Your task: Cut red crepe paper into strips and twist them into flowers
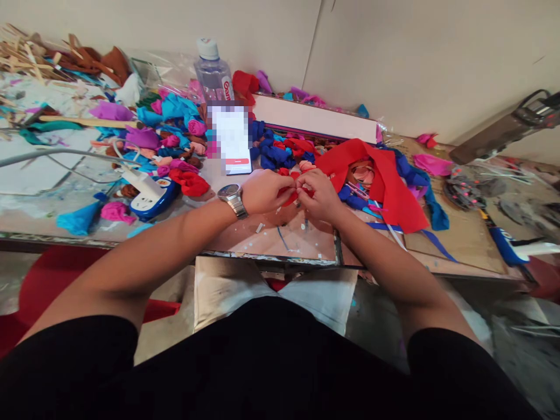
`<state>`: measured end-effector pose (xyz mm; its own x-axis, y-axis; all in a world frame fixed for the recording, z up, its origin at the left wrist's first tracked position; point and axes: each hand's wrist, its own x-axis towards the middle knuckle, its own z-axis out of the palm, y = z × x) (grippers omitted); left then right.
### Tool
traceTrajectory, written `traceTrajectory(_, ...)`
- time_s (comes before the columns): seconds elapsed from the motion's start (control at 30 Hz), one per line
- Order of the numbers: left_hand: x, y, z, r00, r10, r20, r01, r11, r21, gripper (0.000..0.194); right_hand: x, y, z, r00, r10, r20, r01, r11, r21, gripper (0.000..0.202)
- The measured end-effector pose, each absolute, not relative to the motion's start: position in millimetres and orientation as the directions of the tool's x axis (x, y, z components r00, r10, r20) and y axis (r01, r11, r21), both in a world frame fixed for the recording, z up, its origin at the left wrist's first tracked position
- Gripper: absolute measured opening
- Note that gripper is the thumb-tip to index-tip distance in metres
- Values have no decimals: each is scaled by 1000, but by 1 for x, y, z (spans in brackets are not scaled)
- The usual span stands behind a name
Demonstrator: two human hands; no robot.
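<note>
Over the table's front part, my left hand and my right hand meet with their fingertips pinched together. Between them is a small piece of red crepe paper, partly hidden by the fingers, and both hands grip it. Just beyond the fingers lie a peach-coloured crumpled piece and dark blue rolled pieces. A wide red crepe strip curves over a heap of coloured scraps beside my right hand. A bunched red piece rests left of my watch.
A lit phone stands in front of a clear bottle. At left are a blue-and-white power strip, a grey cable and many crumpled coloured pieces. A long white box lies behind; a dark cylindrical device leans at right.
</note>
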<state>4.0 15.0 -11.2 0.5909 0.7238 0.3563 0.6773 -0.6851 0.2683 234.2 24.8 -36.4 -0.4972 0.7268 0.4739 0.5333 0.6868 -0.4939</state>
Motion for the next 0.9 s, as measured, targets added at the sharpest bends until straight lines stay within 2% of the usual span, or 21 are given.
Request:
traceTrajectory(0.2, 0, 20, -11, 571, 755, 323, 681, -655, 327, 36, 238, 23, -32, -462, 733, 499, 535, 679, -502, 22)
traceTrajectory(0.43, -2, 23, -6, 610, 733, 300, 603, -675, 425, 26, 238, 28, -34, -477, 729, 491, 537, 684, -494, 19)
traceTrajectory(0.57, -3, 24, -4, 611, 734, 296, 568, -667, 482, 26, 241, 27, -27, -474, 733, 488, 529, 680, -508, 23)
traceTrajectory(0.77, -2, 22, -1, 624, 734, 267, 541, -653, 530, 27, 242, 23, -24, -504, 696, 511, 488, 718, -496, 38)
traceTrajectory(0.9, -2, 23, 0, 646, 726, 235, 512, -641, 572, 28, 241, 24, -28, -497, 677, 544, 476, 736, -481, 37)
